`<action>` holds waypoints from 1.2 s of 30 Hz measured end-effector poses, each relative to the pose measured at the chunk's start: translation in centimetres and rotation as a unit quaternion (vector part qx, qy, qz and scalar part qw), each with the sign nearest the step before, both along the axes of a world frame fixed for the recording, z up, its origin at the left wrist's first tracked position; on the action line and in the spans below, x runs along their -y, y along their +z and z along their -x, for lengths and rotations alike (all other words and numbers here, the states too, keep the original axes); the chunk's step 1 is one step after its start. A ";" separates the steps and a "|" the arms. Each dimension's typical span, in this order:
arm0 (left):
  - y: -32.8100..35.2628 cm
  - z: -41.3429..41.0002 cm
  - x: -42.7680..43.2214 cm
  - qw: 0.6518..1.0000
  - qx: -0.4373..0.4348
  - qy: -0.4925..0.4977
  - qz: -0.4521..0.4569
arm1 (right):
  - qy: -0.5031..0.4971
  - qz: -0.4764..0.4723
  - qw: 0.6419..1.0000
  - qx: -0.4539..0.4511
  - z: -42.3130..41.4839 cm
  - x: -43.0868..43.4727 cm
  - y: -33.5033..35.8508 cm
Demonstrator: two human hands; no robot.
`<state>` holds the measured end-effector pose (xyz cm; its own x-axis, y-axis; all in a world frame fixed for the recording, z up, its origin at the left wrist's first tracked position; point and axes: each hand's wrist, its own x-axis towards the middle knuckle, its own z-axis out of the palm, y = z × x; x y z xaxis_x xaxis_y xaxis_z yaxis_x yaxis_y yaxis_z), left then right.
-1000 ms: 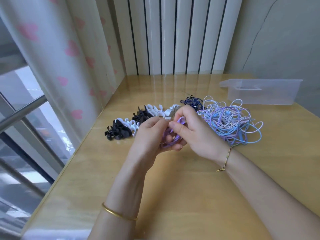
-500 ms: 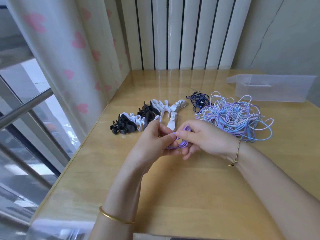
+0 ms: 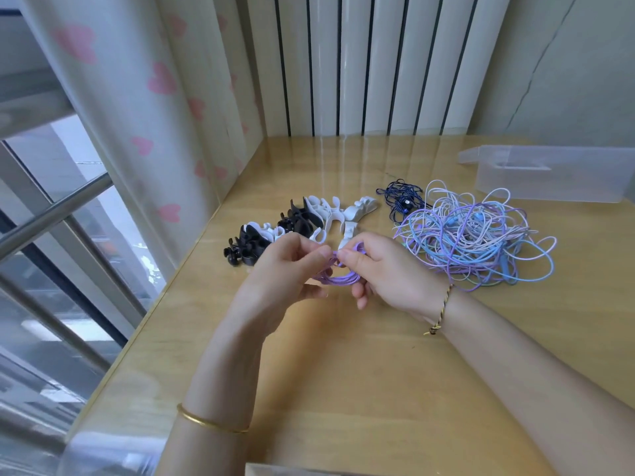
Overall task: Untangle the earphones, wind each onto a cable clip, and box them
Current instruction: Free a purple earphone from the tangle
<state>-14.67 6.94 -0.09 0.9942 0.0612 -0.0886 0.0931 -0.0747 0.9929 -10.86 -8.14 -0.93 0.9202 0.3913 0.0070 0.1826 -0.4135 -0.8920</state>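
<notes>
Both hands meet above the middle of the table [image 3: 343, 379], a glossy, pale wood-grain surface. The left hand [image 3: 285, 269] and right hand [image 3: 391, 273] each pinch, thumb against forefinger, one coil of thin purple earphone cable [image 3: 338, 280]; its rounded loops hang between the curled fingers, clear of the table. Whether a clip sits inside the coil cannot be told.

Just beyond the hands lies a row of smooth moulded plastic clips [image 3: 299, 221] with rounded prongs, some black, some white, overlapping; an exact count is not possible. To the right, one loose heap of tangled earphones [image 3: 470, 238], with thin cords in lilac, light blue and pale pink. Touching its far left edge is one small bundle of dark blue cord [image 3: 400, 199]. At the far right stands one clear, frosted, rectangular plastic box [image 3: 556, 178].

Left wrist: one plain gold bangle [image 3: 209, 422]. Right wrist: one braided black-and-yellow cord [image 3: 441, 310]. Left of the table hangs a pale curtain [image 3: 137, 97] printed with pink hearts.
</notes>
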 end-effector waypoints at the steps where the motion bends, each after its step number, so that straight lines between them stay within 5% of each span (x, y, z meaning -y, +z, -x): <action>1: 0.1 -0.4 -0.5 0.999 0.008 0.016 -0.050 | -0.011 0.006 1.000 0.001 -0.1 0.2 0.0; 5: 0.6 -3.9 -3.0 0.945 0.063 0.147 -0.286 | -0.034 0.023 0.999 0.005 -0.3 1.2 0.4; 9: 0.4 -6.8 -3.0 0.891 0.070 0.085 -0.440 | -0.039 0.050 0.998 0.009 -0.1 1.9 0.5; 14: 0.1 -8.3 -0.9 0.825 0.044 -0.077 -0.558 | -0.046 0.067 0.997 0.008 -0.1 2.4 0.6; 22: 0.5 -8.4 1.3 0.748 0.008 -0.093 -0.657 | -0.048 0.068 0.997 0.001 -0.2 3.1 0.3; 25: 0.9 -8.0 1.8 0.756 0.022 -0.071 -0.650 | -0.049 0.062 0.997 0.003 -0.1 3.3 0.4; 31: 1.6 -4.8 2.9 0.864 0.053 0.026 -0.500 | -0.051 0.055 0.997 0.012 0.5 4.5 0.8; 36: -0.7 -2.2 4.5 0.884 -0.028 -0.047 -0.464 | -0.061 0.059 0.996 0.006 0.8 5.4 0.4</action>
